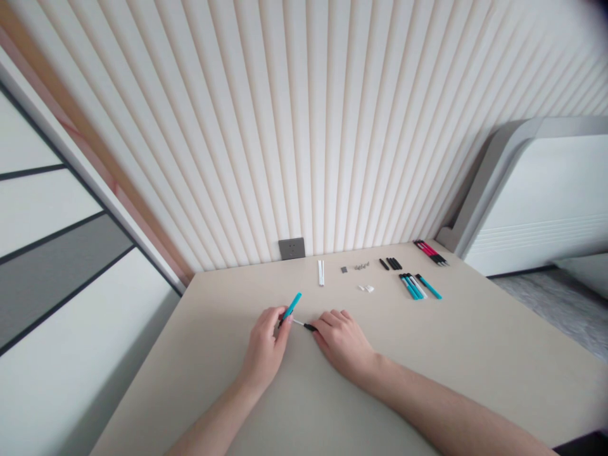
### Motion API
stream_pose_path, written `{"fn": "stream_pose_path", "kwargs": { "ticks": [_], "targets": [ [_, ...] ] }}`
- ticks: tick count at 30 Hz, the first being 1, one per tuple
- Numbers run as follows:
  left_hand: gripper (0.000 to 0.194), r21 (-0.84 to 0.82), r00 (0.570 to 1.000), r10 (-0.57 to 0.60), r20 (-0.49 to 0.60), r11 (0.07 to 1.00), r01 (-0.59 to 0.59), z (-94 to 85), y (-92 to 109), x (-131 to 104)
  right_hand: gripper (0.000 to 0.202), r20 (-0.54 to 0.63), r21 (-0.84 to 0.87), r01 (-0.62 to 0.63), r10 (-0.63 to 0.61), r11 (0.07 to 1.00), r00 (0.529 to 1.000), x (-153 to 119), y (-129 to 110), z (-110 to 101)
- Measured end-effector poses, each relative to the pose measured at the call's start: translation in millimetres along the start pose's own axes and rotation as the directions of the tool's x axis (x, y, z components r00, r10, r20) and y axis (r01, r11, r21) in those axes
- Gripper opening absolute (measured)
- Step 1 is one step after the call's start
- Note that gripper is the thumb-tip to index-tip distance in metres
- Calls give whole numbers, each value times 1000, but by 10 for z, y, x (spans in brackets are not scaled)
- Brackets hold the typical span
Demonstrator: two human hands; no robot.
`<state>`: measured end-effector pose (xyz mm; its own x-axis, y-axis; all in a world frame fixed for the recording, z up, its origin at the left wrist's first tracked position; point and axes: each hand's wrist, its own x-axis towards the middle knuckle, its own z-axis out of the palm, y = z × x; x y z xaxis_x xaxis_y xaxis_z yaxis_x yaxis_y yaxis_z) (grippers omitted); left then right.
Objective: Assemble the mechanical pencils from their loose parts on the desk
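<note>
My left hand [266, 342] pinches a turquoise pen barrel [293, 304] that tilts up to the right above the table. Close beside it, my right hand [346, 345] is closed with its fingertips on a black pen grip [310, 327]. A thin white refill [297, 322] runs from this grip toward the fingers of my left hand. Whether the refill touches those fingers or the barrel I cannot tell. Part of the barrel's lower end is hidden behind my left thumb.
Across the table [228, 297] lie white refills [321, 273], small springs [361, 266], a small grey piece [344, 270], little white parts [367, 289], black grips [393, 263], turquoise and white barrels [412, 287], and red-and-black pens [430, 252]. A ribbed wall stands behind.
</note>
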<state>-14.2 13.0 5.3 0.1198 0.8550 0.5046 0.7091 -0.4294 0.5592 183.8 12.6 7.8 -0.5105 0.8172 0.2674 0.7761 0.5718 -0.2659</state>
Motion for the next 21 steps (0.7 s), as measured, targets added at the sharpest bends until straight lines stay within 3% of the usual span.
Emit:
{"fn": "stream_pose_path", "kwargs": {
  "ticks": [5,9,14,21],
  "targets": [
    [16,55,997,73,-11,996,-72,-96,-141,66,26,-48,237,-83,97,968,994,18,205,7],
    [18,87,998,49,-33,995,-46,-149,-315,113,28,-117,387,-81,136,919,984,54,445,-41],
    [18,91,999,26,-26,996,-24,-128,-387,119,27,-156,409,-71,147,910,977,95,626,-80],
    [20,87,999,34,35,996,-37,-103,-330,107,28,-157,388,-25,92,921,983,76,581,-75]
  ]
}}
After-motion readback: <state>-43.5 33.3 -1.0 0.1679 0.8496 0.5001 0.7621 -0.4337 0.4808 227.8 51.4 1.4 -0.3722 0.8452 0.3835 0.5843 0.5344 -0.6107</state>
